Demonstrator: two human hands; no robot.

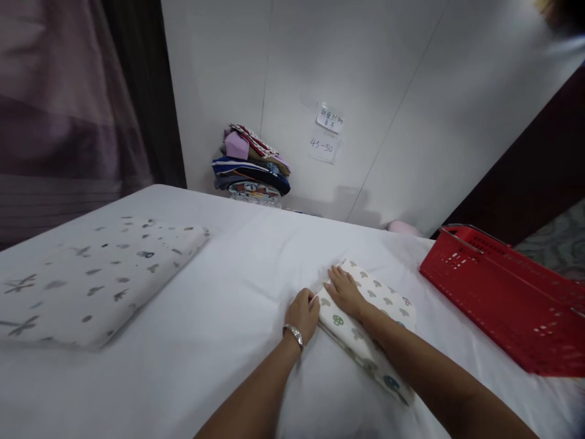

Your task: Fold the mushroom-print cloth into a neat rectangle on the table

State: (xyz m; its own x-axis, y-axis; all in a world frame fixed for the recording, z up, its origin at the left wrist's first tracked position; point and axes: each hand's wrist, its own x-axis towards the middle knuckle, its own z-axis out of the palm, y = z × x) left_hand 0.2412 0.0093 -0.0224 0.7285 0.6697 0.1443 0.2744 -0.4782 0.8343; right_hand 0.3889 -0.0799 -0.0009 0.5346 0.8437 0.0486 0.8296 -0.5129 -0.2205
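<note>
A folded white cloth (381, 299) printed with grey shapes and a few green and blue ones lies on the white-covered table. My left hand (304, 314), with a silver bracelet at the wrist, has its fingers curled around the cloth's left corner. On top of the same cloth my right hand (345, 291) rests flat, its fingers stretched out. My right forearm crosses over the cloth and hides part of it. Several layers show along the cloth's near edge.
A larger folded white cloth (116, 268) with grey prints lies at the left. At the right stands a red perforated basket (498, 299). Folded clothes (251, 161) are stacked beyond the far edge by the wall, where paper notes (325, 143) hang.
</note>
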